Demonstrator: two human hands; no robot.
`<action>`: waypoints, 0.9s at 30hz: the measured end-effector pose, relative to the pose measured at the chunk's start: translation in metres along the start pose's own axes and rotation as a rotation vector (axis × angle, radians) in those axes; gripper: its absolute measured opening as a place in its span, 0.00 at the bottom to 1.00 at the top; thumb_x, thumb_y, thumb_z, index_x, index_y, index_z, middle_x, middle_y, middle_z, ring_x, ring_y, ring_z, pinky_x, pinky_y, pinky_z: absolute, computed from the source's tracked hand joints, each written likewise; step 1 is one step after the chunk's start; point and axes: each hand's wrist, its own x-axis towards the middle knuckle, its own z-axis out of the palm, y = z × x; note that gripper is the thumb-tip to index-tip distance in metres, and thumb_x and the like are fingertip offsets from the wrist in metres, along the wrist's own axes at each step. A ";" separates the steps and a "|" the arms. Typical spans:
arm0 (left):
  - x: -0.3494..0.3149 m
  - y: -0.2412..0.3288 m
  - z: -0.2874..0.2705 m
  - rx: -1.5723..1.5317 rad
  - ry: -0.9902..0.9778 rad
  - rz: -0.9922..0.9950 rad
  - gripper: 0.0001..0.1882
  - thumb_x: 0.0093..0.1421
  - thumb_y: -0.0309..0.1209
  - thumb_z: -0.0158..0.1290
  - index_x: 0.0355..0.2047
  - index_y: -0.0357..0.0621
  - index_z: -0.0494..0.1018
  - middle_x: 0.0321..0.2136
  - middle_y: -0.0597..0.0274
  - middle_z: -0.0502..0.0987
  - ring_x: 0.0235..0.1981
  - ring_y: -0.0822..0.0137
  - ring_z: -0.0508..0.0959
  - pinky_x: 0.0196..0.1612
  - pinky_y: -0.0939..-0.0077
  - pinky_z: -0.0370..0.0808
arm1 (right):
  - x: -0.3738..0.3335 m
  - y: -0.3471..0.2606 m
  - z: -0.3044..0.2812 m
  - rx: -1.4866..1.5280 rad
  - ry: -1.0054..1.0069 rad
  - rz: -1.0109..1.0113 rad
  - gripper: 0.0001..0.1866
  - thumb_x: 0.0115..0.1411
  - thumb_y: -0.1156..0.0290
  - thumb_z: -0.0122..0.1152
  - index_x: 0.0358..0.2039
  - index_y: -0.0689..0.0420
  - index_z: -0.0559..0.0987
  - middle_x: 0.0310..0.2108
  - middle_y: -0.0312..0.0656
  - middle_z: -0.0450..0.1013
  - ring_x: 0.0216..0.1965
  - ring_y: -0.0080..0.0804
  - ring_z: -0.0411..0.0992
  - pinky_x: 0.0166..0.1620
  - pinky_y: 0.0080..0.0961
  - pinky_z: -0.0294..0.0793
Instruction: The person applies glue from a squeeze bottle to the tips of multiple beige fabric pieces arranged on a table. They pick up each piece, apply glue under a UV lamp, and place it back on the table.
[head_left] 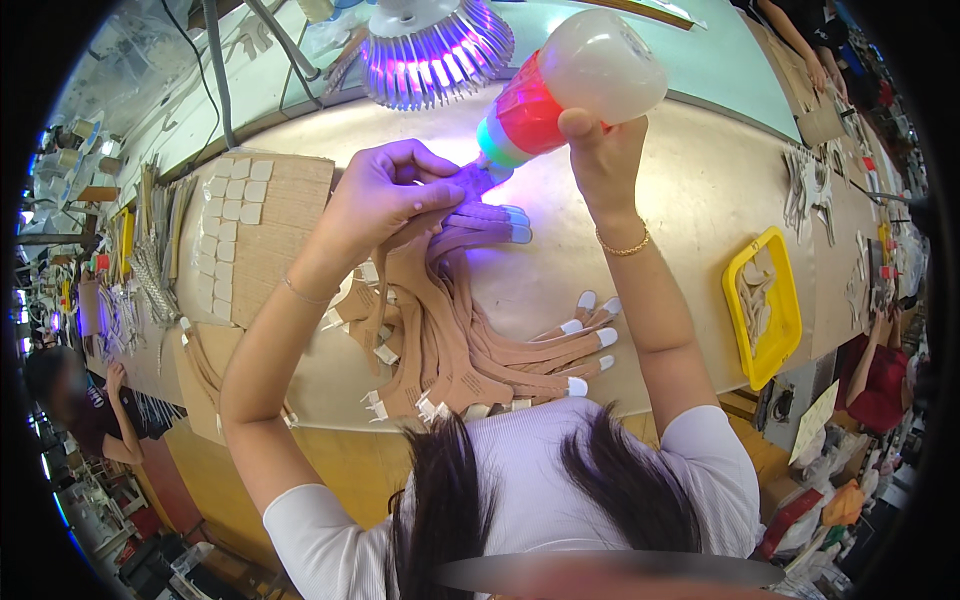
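Beneath the lit lamp, my left hand (392, 195) is closed in a pinch on the end of a tan strap (472, 185), which looks purple in the light. My right hand (608, 165) grips a squeeze bottle (600, 68) with a milky white body and a red lower part. The bottle is tilted with its nozzle down to the left, close to the held strap; whether they touch I cannot tell. A pile of tan straps (455, 345) with white tips and white tags lies below my hands, spread over the table edge nearest me.
A finned lamp (435, 55) glows purple just above my left hand. At the left lies a brown board (295, 200) with rows of white squares (222, 245). A yellow tray (737, 315) holding tan pieces stands right. Other people (85, 400) work at both sides.
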 end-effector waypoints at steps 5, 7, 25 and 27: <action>-0.004 0.001 0.003 0.026 -0.005 0.025 0.10 0.51 0.21 0.60 0.33 0.32 0.74 0.27 0.58 0.78 0.22 0.76 0.76 0.26 0.84 0.74 | 0.000 -0.009 0.005 0.037 0.008 0.019 0.41 0.47 0.35 0.60 0.40 0.65 0.73 0.34 0.36 0.73 0.37 0.24 0.70 0.39 0.22 0.71; -0.004 -0.001 0.005 0.048 0.015 0.047 0.10 0.50 0.21 0.61 0.33 0.31 0.75 0.26 0.59 0.78 0.22 0.76 0.75 0.25 0.85 0.74 | 0.001 -0.010 0.006 0.035 0.008 0.007 0.41 0.47 0.34 0.60 0.40 0.65 0.73 0.34 0.37 0.73 0.36 0.24 0.70 0.39 0.22 0.71; -0.003 -0.002 0.004 0.052 0.001 0.040 0.11 0.51 0.22 0.61 0.34 0.31 0.75 0.26 0.60 0.78 0.23 0.77 0.76 0.27 0.84 0.74 | 0.003 -0.011 0.006 0.064 -0.010 -0.084 0.28 0.44 0.52 0.74 0.37 0.63 0.79 0.32 0.39 0.78 0.33 0.25 0.75 0.37 0.22 0.75; -0.004 0.000 0.002 0.008 -0.008 0.011 0.11 0.51 0.23 0.61 0.34 0.30 0.75 0.26 0.59 0.78 0.23 0.76 0.76 0.27 0.83 0.75 | 0.000 -0.014 0.007 0.086 -0.019 -0.087 0.28 0.43 0.52 0.75 0.36 0.63 0.79 0.32 0.39 0.78 0.33 0.25 0.76 0.38 0.22 0.75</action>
